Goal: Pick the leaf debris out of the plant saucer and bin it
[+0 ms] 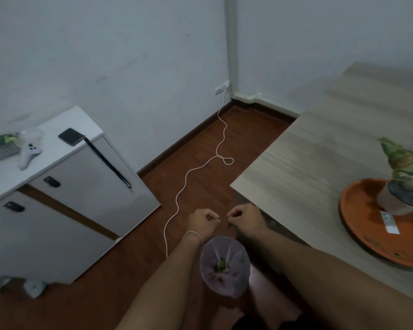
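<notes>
- Two hands over the floor, close together, apart: left hand (202,222) and right hand (246,219), each curled with fingertips pinched; contents, if any, too small to tell.
- One lined bin (225,266) just below both wrists; green leaf debris (221,265) inside.
- One orange plant saucer (367,225) right of the right hand, on the table (308,151), bearing one potted plant (402,177).

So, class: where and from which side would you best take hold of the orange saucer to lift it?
Grip the orange saucer by its raised rim at the near-left edge, coming from the table's open side. The potted plant stands toward its far right, leaving that rim bare.
</notes>
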`<act>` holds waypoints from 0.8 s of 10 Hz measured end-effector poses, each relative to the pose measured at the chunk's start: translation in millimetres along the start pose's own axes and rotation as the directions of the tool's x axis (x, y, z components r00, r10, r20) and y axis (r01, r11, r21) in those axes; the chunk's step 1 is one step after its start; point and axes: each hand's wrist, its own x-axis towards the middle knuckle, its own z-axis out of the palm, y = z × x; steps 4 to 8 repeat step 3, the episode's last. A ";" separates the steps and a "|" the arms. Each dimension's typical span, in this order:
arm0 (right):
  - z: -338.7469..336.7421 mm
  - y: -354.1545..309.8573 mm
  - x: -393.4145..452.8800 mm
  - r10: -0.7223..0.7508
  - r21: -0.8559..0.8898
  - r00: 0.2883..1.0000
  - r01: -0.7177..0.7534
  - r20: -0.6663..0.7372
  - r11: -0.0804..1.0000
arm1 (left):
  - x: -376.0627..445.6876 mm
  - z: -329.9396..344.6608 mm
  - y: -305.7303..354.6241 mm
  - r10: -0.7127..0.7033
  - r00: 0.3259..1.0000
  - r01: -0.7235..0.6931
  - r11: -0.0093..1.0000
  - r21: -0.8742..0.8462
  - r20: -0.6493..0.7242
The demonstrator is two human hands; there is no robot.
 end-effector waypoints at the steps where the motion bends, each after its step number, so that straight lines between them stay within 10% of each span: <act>1: 6.3 -1.3 1.7 0.000 -0.042 1.000 0.001 0.007 0.999 | -0.1 -4.5 -11.9 0.026 1.000 -0.026 1.000 0.010 0.010; 8: 8.5 6.0 3.3 0.001 -0.027 1.000 -0.002 -0.029 1.000 | 5.5 -1.3 -25.2 0.045 0.998 -0.045 0.999 -0.015 0.035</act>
